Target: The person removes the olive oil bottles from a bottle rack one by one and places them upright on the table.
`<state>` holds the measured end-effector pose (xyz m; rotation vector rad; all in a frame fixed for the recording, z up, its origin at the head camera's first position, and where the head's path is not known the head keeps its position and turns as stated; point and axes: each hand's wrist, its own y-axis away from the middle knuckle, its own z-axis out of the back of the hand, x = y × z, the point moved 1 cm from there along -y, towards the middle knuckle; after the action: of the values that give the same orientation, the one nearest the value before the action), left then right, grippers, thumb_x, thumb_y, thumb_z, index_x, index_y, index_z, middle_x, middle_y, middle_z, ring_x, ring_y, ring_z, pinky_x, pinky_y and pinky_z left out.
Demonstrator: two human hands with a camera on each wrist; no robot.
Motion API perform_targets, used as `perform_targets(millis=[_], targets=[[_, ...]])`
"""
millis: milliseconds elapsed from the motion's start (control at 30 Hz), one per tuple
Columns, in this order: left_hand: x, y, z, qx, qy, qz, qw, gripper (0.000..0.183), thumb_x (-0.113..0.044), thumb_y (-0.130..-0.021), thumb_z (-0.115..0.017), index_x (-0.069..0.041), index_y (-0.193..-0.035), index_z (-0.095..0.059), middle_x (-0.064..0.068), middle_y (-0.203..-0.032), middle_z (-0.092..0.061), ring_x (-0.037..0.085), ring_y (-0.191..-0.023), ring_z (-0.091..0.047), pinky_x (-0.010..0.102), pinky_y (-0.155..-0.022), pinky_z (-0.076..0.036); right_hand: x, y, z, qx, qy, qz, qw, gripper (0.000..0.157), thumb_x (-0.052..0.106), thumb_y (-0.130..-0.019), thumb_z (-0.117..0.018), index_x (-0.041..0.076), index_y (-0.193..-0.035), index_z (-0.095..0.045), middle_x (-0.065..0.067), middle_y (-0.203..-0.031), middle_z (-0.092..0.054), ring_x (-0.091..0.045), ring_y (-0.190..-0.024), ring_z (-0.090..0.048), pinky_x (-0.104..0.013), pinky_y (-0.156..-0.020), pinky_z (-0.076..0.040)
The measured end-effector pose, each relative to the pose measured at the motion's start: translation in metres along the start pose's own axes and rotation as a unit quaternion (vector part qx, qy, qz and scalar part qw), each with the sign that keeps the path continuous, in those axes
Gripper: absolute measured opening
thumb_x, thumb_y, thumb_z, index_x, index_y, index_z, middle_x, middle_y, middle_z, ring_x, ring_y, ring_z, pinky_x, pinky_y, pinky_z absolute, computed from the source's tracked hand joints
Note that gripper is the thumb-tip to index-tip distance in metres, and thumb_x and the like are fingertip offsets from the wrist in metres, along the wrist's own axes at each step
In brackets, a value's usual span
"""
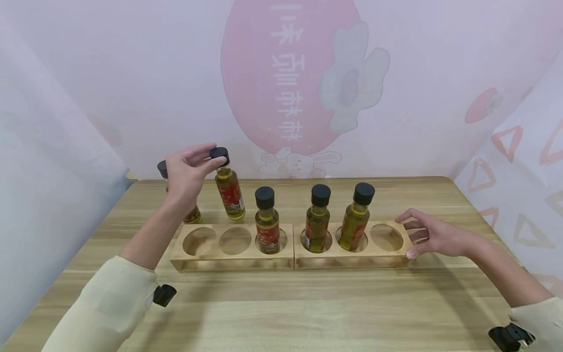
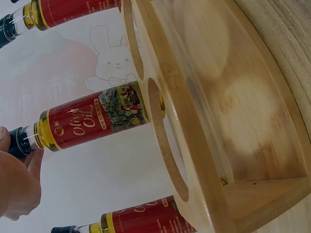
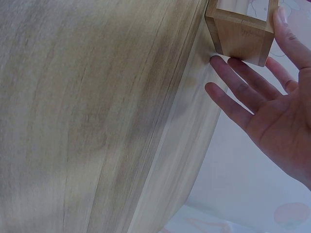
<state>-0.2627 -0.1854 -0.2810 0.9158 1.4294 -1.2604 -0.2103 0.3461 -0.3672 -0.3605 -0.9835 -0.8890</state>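
Note:
My left hand (image 1: 186, 173) pinches the black cap of an olive oil bottle (image 1: 230, 194) between thumb and fingers. Its red label faces the left wrist view, and its base appears raised behind the left wooden rack (image 1: 249, 263). Another bottle (image 1: 192, 215) stands at the rack's back left, partly hidden by that hand. In the left rack's right hole sits a bottle (image 1: 267, 230). At the far end of the right wooden rack (image 1: 352, 261), my right hand (image 1: 440, 237) holds the corners, thumb in front and index finger at the back.
Two more bottles (image 1: 317, 227) (image 1: 355, 225) sit in the right rack's left and middle holes. Both racks stand end to end on a wood-grain table (image 1: 281, 313). A printed white curtain (image 1: 176, 73) hangs behind the table and along its sides.

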Motion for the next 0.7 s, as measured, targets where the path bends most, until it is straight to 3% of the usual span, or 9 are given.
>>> perform_targets(millis=[400, 700], targets=[[0.014, -0.003, -0.002, 0.004, -0.042, 0.003, 0.9991, 0.047, -0.013, -0.085, -0.088, -0.004, -0.128, -0.073, -0.012, -0.101, -0.079, 0.003, -0.103, -0.07, 0.028, -0.105, -0.053, -0.001, 0.0, 0.0, 0.0, -0.003, -0.002, 1.0, 0.071, 0.003, -0.087, -0.083, -0.012, -0.138, -0.035, -0.046, -0.144, -0.04, -0.059, -0.123, -0.055, -0.033, -0.089, -0.06], [0.02, -0.005, -0.005, 0.012, -0.043, 0.012, 0.9989, 0.048, -0.013, -0.086, -0.087, -0.002, -0.13, -0.071, -0.018, -0.095, -0.077, 0.003, -0.106, -0.068, 0.032, -0.108, -0.051, -0.001, 0.0, 0.0, -0.002, 0.002, -0.005, 1.0, 0.072, 0.004, -0.087, -0.083, -0.012, -0.138, -0.035, -0.046, -0.143, -0.041, -0.06, -0.123, -0.054, -0.036, -0.09, -0.06]])
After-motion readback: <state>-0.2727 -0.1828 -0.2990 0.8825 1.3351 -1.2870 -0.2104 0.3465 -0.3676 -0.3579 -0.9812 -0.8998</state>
